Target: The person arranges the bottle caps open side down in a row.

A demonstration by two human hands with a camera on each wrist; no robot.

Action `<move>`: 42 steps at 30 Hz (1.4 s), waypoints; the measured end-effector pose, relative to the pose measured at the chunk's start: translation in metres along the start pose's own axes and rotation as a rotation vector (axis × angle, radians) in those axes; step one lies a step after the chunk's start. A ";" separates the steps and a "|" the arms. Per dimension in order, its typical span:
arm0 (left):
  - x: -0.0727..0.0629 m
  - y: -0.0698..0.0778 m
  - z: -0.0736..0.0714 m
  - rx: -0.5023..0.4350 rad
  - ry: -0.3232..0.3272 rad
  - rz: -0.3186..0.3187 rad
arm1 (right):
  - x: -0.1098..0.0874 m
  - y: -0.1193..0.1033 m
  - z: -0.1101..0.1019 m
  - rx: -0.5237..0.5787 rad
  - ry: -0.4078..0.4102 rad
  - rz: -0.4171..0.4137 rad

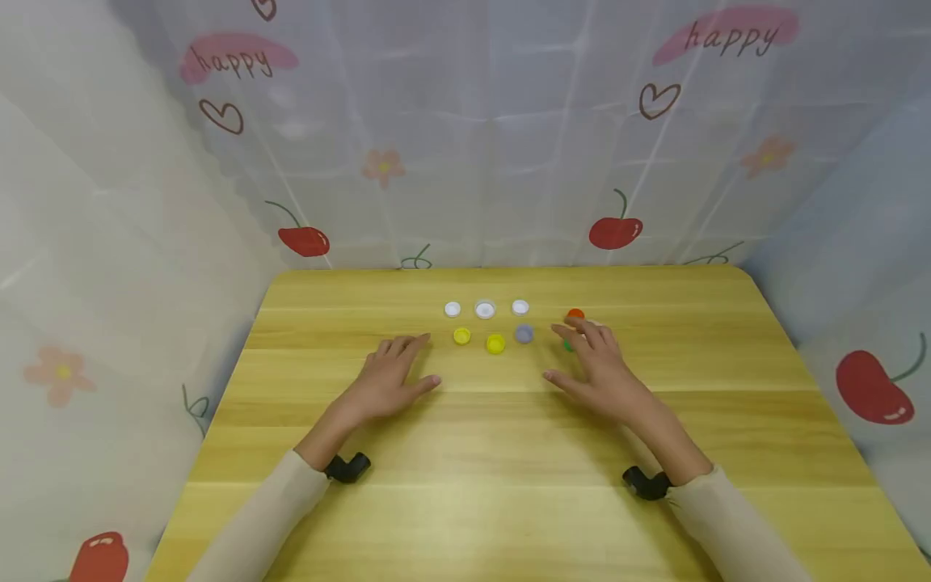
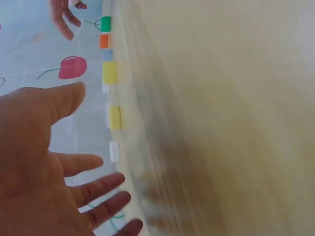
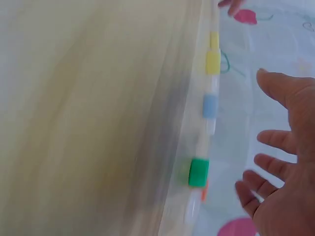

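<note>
My left hand hovers over the table with fingers spread and holds nothing. Nearest to it is a yellow bottle cap, just right of its index fingertip. A second yellow cap lies farther right, beside a pale blue cap. Behind them is a row of white caps. My right hand, fingers also spread and empty, hangs over a green cap that its fingers partly cover. An orange cap shows just beyond those fingertips. In the right wrist view, a whitish cap stands beside the green one.
The caps sit toward the back of a wooden table. A patterned curtain hangs directly behind its far edge, and more curtain flanks both sides. Each wrist wears a black camera mount near the sleeve cuff.
</note>
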State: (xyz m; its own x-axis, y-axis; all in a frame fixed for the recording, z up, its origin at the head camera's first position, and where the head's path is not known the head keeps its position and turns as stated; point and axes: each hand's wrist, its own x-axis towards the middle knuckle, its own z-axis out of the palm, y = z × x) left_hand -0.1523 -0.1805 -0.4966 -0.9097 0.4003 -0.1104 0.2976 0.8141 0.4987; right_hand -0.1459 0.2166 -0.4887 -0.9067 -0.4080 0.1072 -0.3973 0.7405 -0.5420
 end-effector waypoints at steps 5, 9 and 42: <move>0.025 -0.005 -0.005 -0.095 -0.042 0.063 | 0.031 -0.017 0.017 0.036 0.020 -0.060; 0.045 -0.007 -0.008 -0.181 -0.073 0.086 | 0.057 -0.032 0.032 0.023 0.001 -0.063; 0.088 0.016 0.002 -0.039 0.048 0.037 | 0.129 -0.061 0.080 0.036 -0.072 -0.052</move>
State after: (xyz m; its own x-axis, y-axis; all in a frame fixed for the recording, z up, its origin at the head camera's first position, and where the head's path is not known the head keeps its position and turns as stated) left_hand -0.2270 -0.1313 -0.4996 -0.9115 0.4083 -0.0503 0.3206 0.7816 0.5352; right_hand -0.2271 0.0764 -0.5089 -0.8719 -0.4837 0.0769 -0.4373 0.6981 -0.5669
